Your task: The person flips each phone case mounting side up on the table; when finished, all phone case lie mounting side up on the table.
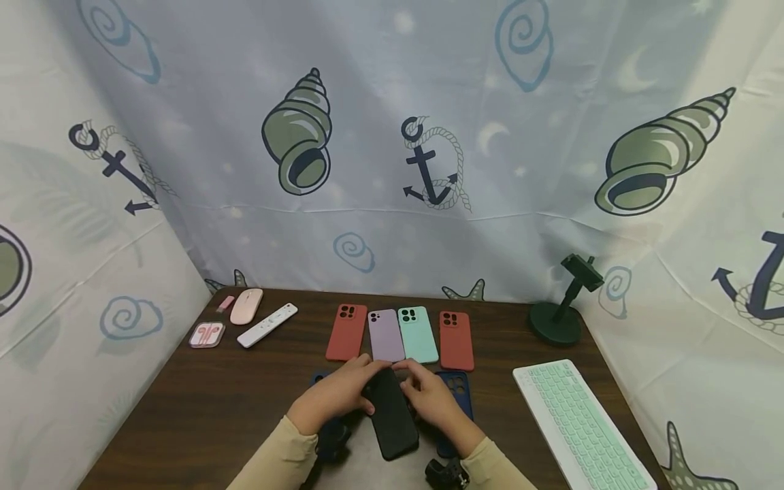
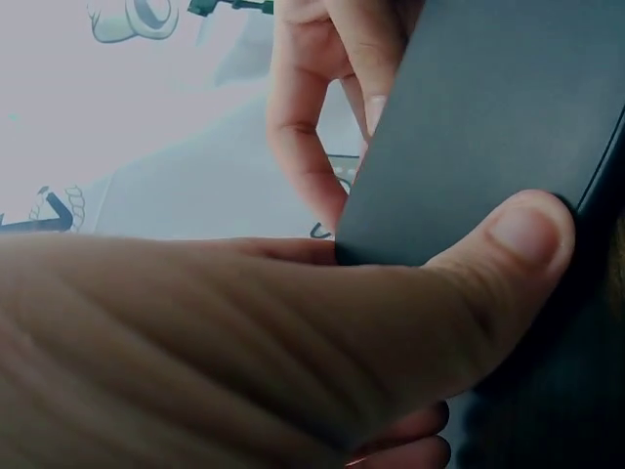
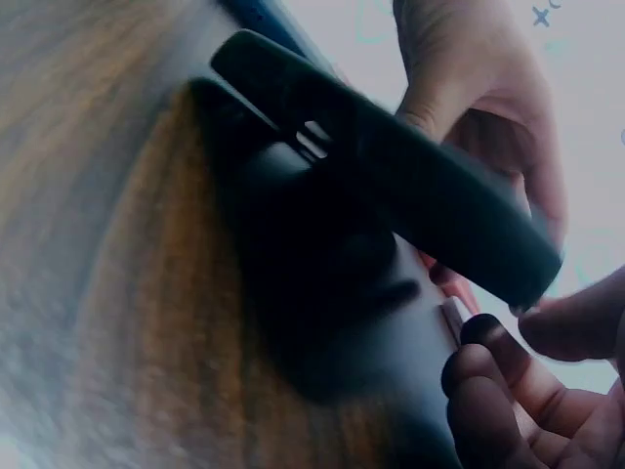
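The left hand (image 1: 339, 393) grips the black phone (image 1: 393, 422), apparently supporting it; the right hand (image 1: 433, 398) pinches its far corner, presumably for steadiness.

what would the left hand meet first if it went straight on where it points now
Most likely the right hand, just ahead at the upper end of the black phone, though depth is hard to judge.

The phone (image 1: 394, 416) has a smooth, matt-looking dark face; the bench (image 1: 245, 401) shows dark wood grain; the backdrop (image 1: 373, 160) is creased cloth; the keyboard (image 1: 582, 422) looks like matt plastic, the mouse (image 1: 247, 307) smooth plastic.
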Demonstrator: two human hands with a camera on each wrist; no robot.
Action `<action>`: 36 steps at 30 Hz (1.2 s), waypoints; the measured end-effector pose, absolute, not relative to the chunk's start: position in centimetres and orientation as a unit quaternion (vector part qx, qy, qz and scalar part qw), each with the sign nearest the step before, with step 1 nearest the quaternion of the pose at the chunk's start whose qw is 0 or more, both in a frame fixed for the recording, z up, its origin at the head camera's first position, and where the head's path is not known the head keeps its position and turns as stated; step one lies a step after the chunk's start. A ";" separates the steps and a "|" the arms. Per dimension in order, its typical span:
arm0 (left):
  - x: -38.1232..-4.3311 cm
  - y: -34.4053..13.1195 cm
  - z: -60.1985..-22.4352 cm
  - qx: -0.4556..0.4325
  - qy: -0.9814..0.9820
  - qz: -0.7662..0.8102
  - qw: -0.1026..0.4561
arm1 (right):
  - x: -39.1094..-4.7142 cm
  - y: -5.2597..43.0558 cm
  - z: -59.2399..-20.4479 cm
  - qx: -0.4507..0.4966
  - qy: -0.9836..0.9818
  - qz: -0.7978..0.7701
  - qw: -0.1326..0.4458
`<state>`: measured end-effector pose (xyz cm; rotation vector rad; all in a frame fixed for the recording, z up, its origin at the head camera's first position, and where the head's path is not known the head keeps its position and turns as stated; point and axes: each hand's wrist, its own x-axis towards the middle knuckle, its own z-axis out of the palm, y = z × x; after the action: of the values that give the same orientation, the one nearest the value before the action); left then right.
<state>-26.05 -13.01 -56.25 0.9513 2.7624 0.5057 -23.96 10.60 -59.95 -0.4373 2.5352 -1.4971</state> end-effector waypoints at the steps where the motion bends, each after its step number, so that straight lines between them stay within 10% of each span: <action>1: -26.0 -13.0 -56.2 0.319 0.928 0.172 0.085 | -24.0 10.6 -59.9 -0.146 0.845 -0.507 0.085; 36: -25.3 -11.6 -54.3 0.236 0.893 0.336 0.184 | -24.0 10.5 -59.3 -0.248 0.850 -0.465 0.017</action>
<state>-25.30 -11.57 -54.25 0.6662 2.5183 0.9485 -23.98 10.52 -59.29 -0.7710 2.6410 -1.4464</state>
